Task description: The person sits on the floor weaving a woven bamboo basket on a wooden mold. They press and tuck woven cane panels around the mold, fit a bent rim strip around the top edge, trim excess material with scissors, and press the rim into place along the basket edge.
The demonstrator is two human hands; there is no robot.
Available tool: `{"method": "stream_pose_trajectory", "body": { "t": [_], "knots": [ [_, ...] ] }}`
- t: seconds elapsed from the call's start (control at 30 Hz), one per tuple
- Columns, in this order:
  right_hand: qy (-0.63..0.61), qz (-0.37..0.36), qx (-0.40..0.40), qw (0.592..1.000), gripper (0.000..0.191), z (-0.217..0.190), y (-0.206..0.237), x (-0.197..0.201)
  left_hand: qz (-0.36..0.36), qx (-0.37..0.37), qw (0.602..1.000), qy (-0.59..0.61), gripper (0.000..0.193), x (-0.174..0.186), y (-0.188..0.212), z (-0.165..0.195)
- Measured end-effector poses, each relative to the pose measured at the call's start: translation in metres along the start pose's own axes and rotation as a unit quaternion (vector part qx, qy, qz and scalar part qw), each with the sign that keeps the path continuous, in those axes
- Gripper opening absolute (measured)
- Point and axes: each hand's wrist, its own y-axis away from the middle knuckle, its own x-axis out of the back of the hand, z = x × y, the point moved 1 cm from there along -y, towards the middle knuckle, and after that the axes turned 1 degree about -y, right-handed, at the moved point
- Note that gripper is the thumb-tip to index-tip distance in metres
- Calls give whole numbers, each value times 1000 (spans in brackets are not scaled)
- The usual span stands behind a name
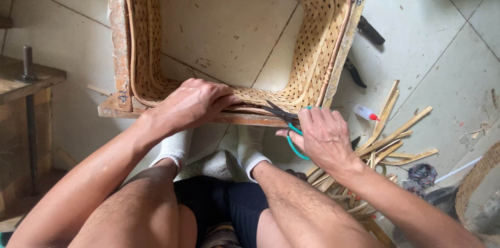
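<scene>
While our right hand [325, 136] is closed on the green-handled scissors [285, 123], fingers through the loops and the dark blades pointing left at the near rim, we should keep the tips low and snip close to the weave, so that nothing stands proud and no sound strand is nicked. Our left hand [190, 104] grips nothing; it lies flat, palm down, pressing that near rim, and it ought to hold firm just left of the blades with its fingers out of their line. The woven bamboo basket [312, 34], bottomless, sits in a wooden frame [119, 45] on the tiled floor [432, 34], its near edge directly under both hands and its body stretching far from us. To the right lie loose bamboo strips [396, 136], a small glue bottle [366, 113] and dark tools [370, 30].
</scene>
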Motion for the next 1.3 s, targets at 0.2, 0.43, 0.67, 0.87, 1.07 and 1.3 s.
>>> {"method": "stream_pose_trajectory", "body": {
  "t": [0.2,0.43,0.67,0.87,1.07,1.3],
  "knots": [
    [-20,5,41,999,56,6,4,-17,13,-11,1000,-16,31,-4,1,-3],
    [-65,-31,27,997,54,19,-2,1,22,-10,1000,-2,29,-1,3,-2],
    [-69,29,45,996,61,4,-22,17,20,-18,1000,5,27,0,2,-1],
    [-110,3,49,993,57,1,-32,6,37,-7,999,5,27,-2,2,-5],
    [-115,1,92,989,56,10,-32,-10,20,27,999,11,28,0,2,0],
    [-110,3,115,987,55,14,-26,-23,12,48,999,12,27,21,26,-3]
  ]
}}
